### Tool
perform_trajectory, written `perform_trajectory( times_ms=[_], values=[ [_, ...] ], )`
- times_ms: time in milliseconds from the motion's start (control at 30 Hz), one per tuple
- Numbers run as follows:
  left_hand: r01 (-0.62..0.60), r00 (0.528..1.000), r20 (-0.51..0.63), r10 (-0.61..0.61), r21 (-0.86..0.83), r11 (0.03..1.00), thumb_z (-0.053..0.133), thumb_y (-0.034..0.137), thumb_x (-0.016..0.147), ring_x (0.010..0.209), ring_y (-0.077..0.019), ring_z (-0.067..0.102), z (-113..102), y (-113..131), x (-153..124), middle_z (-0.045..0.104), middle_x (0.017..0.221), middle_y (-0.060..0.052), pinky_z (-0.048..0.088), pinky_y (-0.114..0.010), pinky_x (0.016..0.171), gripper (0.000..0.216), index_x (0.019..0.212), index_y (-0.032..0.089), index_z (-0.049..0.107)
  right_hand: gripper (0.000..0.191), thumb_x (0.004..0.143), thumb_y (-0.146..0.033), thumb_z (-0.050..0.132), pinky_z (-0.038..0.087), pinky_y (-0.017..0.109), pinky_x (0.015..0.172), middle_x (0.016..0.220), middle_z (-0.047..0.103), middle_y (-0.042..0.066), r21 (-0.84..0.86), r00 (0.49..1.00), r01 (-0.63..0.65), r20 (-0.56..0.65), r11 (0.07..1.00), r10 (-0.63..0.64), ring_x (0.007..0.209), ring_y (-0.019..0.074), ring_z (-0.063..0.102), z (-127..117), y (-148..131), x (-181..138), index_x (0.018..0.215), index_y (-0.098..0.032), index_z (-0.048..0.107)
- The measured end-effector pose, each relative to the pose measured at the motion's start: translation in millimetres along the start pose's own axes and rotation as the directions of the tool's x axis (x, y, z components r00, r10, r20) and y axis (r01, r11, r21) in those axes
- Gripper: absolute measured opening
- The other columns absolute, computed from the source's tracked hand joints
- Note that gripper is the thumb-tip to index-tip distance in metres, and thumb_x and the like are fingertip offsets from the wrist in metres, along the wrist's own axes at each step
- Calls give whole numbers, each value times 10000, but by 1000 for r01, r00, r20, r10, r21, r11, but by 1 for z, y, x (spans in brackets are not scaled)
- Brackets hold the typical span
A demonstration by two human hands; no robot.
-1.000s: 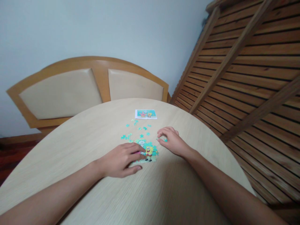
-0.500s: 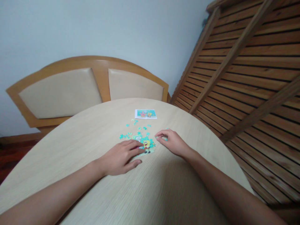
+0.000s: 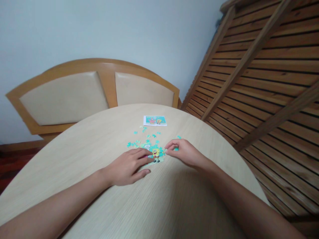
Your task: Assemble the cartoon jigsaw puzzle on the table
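A partly joined jigsaw puzzle with a yellow cartoon figure lies flat on the table. My left hand rests across its left side, fingers stretched out and touching it, covering part of the picture. At the puzzle's right edge, my right hand pinches a small puzzle piece between thumb and fingertips; most of the piece is hidden. Loose teal puzzle pieces are scattered beyond the puzzle, and a few more pieces show just behind my right hand.
A printed picture sheet with cartoon figures lies toward the far side of the round wooden table. Behind the table stands a padded bench back against the wall. A slatted wooden panel leans at the right.
My right hand has moved slightly down and closer to the puzzle's right edge, uncovering loose pieces behind it. My left hand has stayed in place.
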State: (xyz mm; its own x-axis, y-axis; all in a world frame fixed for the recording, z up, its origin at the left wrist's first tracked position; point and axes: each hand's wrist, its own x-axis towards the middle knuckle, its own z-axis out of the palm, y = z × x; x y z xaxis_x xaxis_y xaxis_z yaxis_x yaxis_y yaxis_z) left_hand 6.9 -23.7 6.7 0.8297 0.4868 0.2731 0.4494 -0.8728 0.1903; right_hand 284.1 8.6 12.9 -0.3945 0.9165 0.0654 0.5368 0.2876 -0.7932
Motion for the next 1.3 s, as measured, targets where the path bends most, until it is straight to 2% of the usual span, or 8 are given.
perform_trajectory(
  times_ms=[200, 367, 467, 733, 1067, 1300],
  values=[
    [5, 1000, 24, -6, 16, 1000, 490, 372, 1000, 1224, -296, 562, -1, 0, 0, 576, 1347, -125, 468, -474, 1043, 385, 1354, 228, 543, 199, 800, -315, 703, 494, 264, 679, 804, 745, 41, -20, 1000, -16, 20, 1000, 17, 759, 180, 669, 1, -2, -1, 917, -167, 767],
    [4, 1000, 7, -4, 4, 1000, 491, 380, 1000, 1206, -291, 573, -1, 0, 0, 590, 1320, -124, 476, -467, 1033, 371, 1330, 226, 560, 141, 775, -306, 735, 457, 245, 569, 701, 738, 36, -4, 992, -124, 33, 992, 124, 649, 171, 659, 5, -6, -3, 801, -169, 750],
    [4, 1000, -6, -4, -6, 1000, 491, 380, 1000, 1213, -287, 570, 0, 0, 0, 590, 1323, -122, 471, -464, 1042, 374, 1339, 233, 553, 116, 768, -288, 742, 464, 240, 567, 725, 753, 45, 12, 986, -162, 30, 987, 162, 672, 176, 679, 8, -8, -4, 776, -172, 736],
    [1, 1000, 4, -1, 6, 1000, 488, 380, 1002, 1209, -283, 568, 2, -2, -1, 589, 1323, -118, 464, -459, 1048, 377, 1345, 233, 546, 126, 766, -308, 757, 478, 250, 614, 757, 764, 42, -107, 988, -154, -1, 982, 155, 717, 184, 695, 11, -8, -3, 781, -183, 761],
    [2, 1000, 25, -3, 20, 1000, 482, 373, 1006, 1217, -288, 558, 0, 0, 0, 574, 1344, -124, 462, -466, 1047, 372, 1339, 220, 546, 160, 802, -331, 721, 479, 251, 613, 776, 774, 50, -95, 986, -164, 19, 982, 167, 738, 193, 710, 12, -6, -3, 812, -182, 778],
    [10, 1000, 12, -10, 3, 1000, 504, 373, 996, 1212, -283, 567, 1, -1, -1, 583, 1332, -115, 463, -457, 1048, 373, 1335, 227, 556, 124, 793, -309, 714, 467, 244, 614, 758, 760, 30, -211, 989, -150, -39, 966, 145, 714, 176, 694, 16, -11, -5, 779, -192, 754]
  ],
)
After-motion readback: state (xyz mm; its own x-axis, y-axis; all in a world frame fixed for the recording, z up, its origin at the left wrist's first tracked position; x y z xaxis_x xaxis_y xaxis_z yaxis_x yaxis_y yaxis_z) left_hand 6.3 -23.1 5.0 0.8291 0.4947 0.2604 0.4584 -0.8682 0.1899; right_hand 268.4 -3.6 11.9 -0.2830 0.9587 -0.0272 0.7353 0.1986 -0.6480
